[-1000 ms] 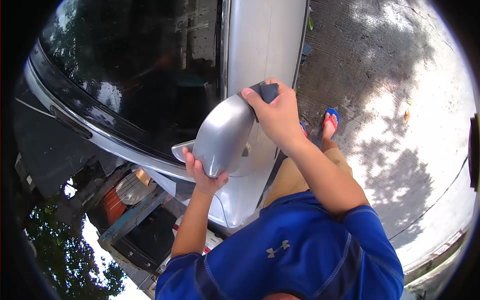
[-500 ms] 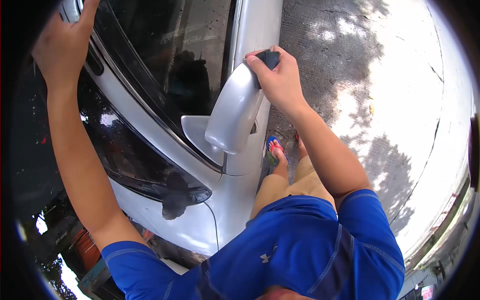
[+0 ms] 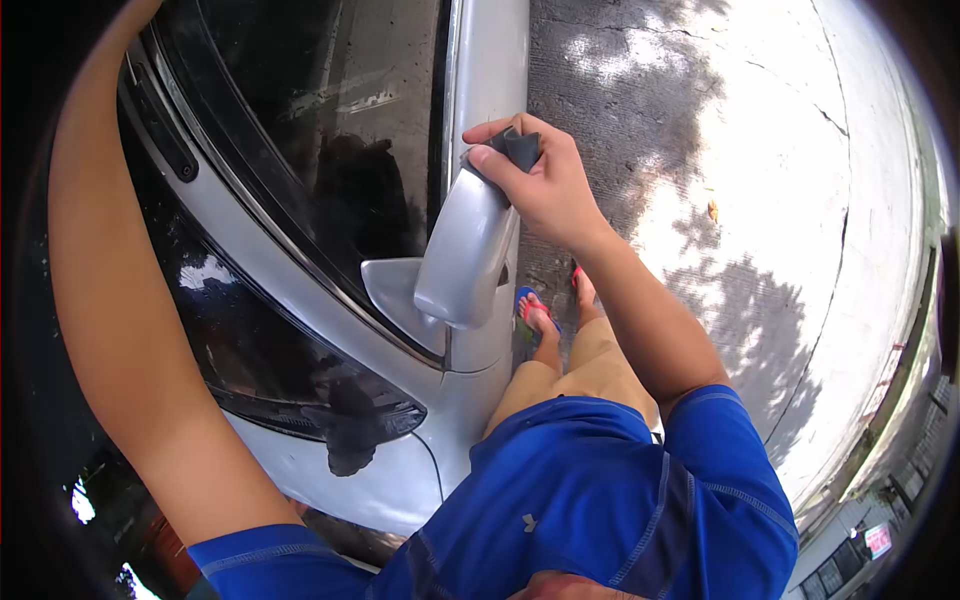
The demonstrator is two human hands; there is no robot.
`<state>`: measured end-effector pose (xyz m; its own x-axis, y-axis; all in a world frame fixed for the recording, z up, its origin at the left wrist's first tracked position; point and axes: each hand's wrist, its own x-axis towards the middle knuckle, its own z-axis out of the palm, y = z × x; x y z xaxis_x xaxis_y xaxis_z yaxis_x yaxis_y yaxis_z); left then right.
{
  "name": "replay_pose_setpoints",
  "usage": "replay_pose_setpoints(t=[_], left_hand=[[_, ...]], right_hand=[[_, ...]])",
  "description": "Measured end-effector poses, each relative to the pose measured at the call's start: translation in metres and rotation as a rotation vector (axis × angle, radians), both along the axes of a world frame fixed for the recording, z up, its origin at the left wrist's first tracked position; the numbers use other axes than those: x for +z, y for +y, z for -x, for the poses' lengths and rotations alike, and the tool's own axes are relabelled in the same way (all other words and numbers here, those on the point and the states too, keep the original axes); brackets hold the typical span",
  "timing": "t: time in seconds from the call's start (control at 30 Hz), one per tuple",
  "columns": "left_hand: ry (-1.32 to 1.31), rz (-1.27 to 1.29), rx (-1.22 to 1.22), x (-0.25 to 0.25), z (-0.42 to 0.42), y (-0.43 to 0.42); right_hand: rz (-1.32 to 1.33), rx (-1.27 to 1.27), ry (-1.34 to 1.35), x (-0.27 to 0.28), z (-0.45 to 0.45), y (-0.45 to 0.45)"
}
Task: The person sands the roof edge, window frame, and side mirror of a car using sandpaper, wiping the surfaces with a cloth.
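Observation:
My right hand (image 3: 548, 190) is closed around a folded dark grey cloth (image 3: 517, 150). It presses the cloth against the upper end of the silver side mirror (image 3: 460, 250), thumb on the near side. The mirror sticks out from the door beside the dark side window (image 3: 340, 110). My left arm (image 3: 130, 300) reaches up along the left, over the windshield side of the silver car. The left hand itself lies past the top edge of the view.
Below the mirror, the dark windshield (image 3: 270, 330) meets the silver hood (image 3: 370, 490). Concrete pavement (image 3: 740, 300), partly shaded, runs along the car's right side. My feet in flip-flops (image 3: 535, 308) stand close to the car.
My left arm has stretched farther up, taking its hand out of view. The right hand stays on the cloth at the mirror's end; the whole view has shifted slightly.

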<state>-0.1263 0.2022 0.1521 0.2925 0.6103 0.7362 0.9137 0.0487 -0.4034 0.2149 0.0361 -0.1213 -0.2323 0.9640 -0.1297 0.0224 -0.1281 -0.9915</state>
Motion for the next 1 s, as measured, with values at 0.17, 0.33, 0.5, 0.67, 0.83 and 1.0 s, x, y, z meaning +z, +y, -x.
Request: replay_pose_setpoints(t=[0.17,0.33,0.5,0.67,0.83,1.0], left_hand=[[-0.030,0.130,-0.159,0.005,-0.007,-0.011],[-0.084,0.164,-0.275,0.001,-0.020,-0.022],[-0.090,0.160,-0.198,0.003,-0.033,-0.030],[-0.093,0.007,-0.055,-0.008,-0.014,-0.010],[-0.187,0.089,-0.034,-0.006,-0.024,-0.019],[-0.181,0.038,-0.051,-0.010,-0.012,-0.008]], right_hand=[[-0.312,-0.002,0.044,-0.009,0.013,-0.009],[0.316,-0.002,0.221,-0.016,-0.008,0.024],[-0.333,-0.090,-0.037,0.007,0.001,-0.020],[-0.290,0.031,-0.087,0.035,-0.018,-0.021],[-0.383,-0.147,-0.288,-0.009,-0.002,0.017],[-0.740,-0.056,-0.195,0.003,0.019,-0.030]])
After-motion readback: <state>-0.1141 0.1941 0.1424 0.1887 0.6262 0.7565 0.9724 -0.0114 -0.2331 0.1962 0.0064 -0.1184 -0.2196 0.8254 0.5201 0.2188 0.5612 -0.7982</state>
